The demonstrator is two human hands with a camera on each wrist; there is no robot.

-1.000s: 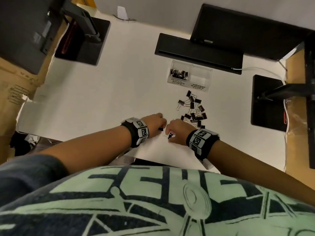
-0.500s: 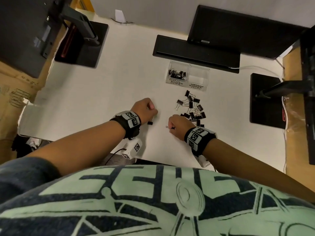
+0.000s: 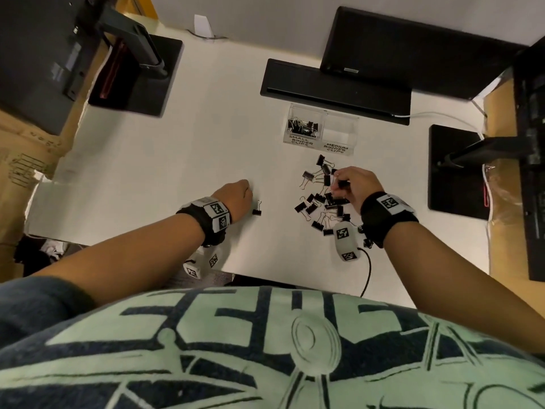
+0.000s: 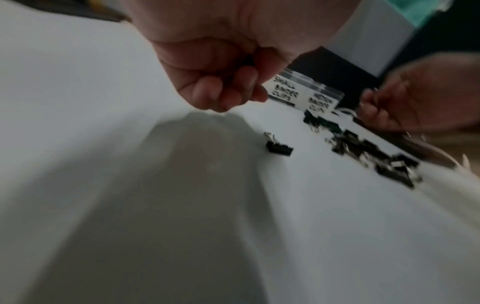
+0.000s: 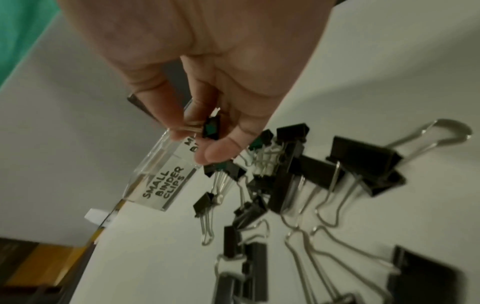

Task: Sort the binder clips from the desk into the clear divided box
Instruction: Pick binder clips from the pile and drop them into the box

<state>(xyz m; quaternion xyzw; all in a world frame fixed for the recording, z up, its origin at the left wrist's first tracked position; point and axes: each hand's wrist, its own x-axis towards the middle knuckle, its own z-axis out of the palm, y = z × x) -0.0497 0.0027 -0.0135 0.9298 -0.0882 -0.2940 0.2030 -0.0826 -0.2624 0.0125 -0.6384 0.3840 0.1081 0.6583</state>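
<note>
The clear divided box (image 3: 334, 148) stands at the back of the white desk; its "small binder clips" side holds several black clips (image 3: 302, 126), and the "medium" side looks bare. A pile of black binder clips (image 3: 321, 208) of mixed sizes lies in front of it. My right hand (image 3: 339, 183) hovers over the pile and pinches a small black clip (image 5: 211, 127) between thumb and fingers. My left hand (image 3: 239, 196) is a curled fist over the desk; I see nothing in it (image 4: 226, 90). A single clip (image 3: 257, 208) lies on the desk just right of it (image 4: 279, 147).
A black monitor foot (image 3: 333, 90) sits right behind the box. Other black stand bases stand at the far left (image 3: 135, 75) and right (image 3: 457, 172). A white cable (image 3: 436, 116) runs at the back right. A marker module (image 3: 345, 240) hangs from my right wrist.
The hands, touching near the front edge a second ago, have parted. The right went forward over the pile with a small clip. The left drew away leftward, and one clip now lies beside it.
</note>
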